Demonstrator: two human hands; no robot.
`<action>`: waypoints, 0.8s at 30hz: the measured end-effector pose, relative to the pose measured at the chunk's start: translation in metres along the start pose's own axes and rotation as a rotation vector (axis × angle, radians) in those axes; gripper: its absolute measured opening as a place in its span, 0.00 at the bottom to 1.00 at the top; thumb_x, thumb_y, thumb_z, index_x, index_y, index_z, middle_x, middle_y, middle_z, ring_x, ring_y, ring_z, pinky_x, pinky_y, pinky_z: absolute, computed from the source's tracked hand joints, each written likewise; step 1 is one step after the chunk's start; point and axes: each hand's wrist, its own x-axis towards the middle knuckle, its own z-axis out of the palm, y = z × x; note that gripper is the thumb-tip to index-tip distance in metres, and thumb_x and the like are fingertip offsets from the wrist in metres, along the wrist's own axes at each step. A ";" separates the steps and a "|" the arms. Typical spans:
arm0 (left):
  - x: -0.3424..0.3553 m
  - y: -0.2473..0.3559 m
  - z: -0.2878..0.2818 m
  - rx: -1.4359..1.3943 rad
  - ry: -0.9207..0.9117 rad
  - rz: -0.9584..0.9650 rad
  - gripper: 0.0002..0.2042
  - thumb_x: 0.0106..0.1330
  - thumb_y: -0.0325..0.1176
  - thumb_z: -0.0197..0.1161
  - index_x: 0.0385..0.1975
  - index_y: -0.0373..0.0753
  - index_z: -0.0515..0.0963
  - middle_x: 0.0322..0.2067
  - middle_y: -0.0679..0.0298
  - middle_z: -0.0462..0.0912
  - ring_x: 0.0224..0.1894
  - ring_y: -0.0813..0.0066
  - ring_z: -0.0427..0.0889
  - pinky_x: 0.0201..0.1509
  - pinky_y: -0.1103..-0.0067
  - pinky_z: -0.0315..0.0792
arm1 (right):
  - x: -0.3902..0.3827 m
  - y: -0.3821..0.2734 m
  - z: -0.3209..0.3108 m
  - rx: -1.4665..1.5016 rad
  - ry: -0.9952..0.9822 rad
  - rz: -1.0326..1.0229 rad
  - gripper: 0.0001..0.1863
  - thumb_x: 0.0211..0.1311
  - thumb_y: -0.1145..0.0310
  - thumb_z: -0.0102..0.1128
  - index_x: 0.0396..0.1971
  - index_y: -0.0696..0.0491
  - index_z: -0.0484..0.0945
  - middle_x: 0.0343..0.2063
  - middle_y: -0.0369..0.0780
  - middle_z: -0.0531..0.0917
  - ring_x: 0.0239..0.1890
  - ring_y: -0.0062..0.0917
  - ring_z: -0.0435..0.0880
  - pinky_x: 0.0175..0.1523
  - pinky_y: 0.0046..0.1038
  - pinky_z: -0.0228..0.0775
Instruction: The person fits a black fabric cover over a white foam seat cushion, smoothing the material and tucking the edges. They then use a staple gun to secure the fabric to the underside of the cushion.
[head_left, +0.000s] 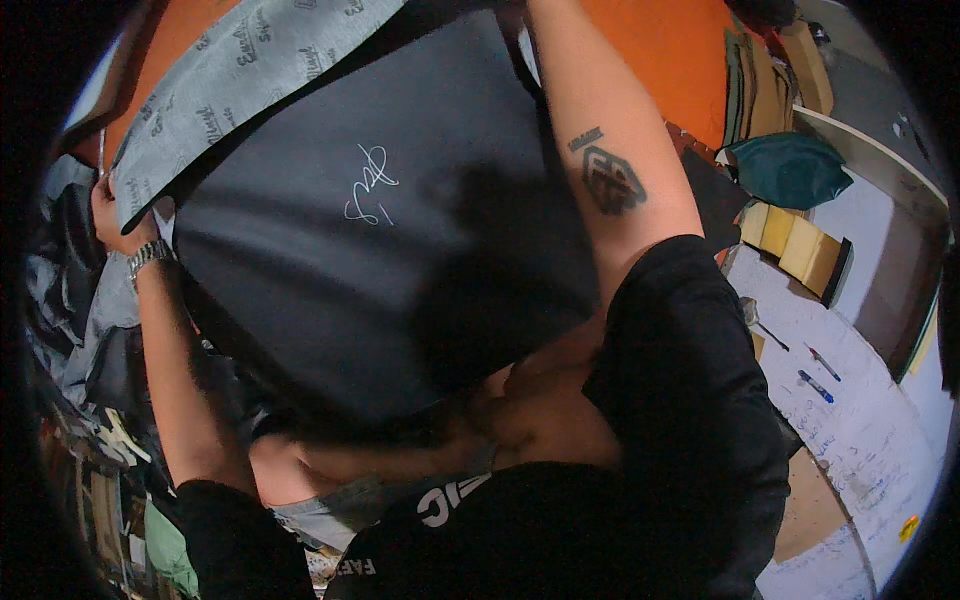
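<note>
My left hand clamps the curved grey printed sheet along the black sheet before me, white scrawl already drawn, grey not yet flat, out-of-frame right hand's grip unknown.

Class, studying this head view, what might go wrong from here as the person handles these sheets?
1. The grey printed sheet, held near one end by the left hand, is curved, so it might crease.
2. The black sheet reaches down close to the legs and could catch there.
3. White marks on it might smudge if rubbed.
</note>
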 end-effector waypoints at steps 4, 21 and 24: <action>-0.002 0.003 0.005 -0.051 0.020 -0.046 0.19 0.71 0.44 0.65 0.53 0.38 0.85 0.49 0.53 0.91 0.51 0.58 0.90 0.57 0.68 0.79 | -0.041 0.001 -0.004 0.084 0.201 -0.135 0.23 0.72 0.54 0.64 0.59 0.53 0.84 0.48 0.56 0.88 0.54 0.44 0.89 0.58 0.39 0.79; -0.160 -0.029 -0.083 -0.355 -0.452 -0.642 0.36 0.85 0.55 0.41 0.66 0.19 0.71 0.66 0.40 0.77 0.66 0.49 0.78 0.70 0.65 0.67 | -0.509 0.010 -0.092 0.862 0.188 0.997 0.16 0.70 0.74 0.65 0.56 0.58 0.84 0.46 0.38 0.89 0.46 0.23 0.87 0.55 0.27 0.79; -0.287 -0.029 -0.130 -0.703 -0.472 -1.011 0.39 0.81 0.62 0.48 0.59 0.22 0.79 0.58 0.51 0.85 0.56 0.62 0.82 0.64 0.69 0.73 | -0.487 0.008 -0.096 0.646 0.198 0.986 0.17 0.68 0.72 0.70 0.55 0.58 0.86 0.45 0.36 0.90 0.43 0.22 0.87 0.52 0.26 0.79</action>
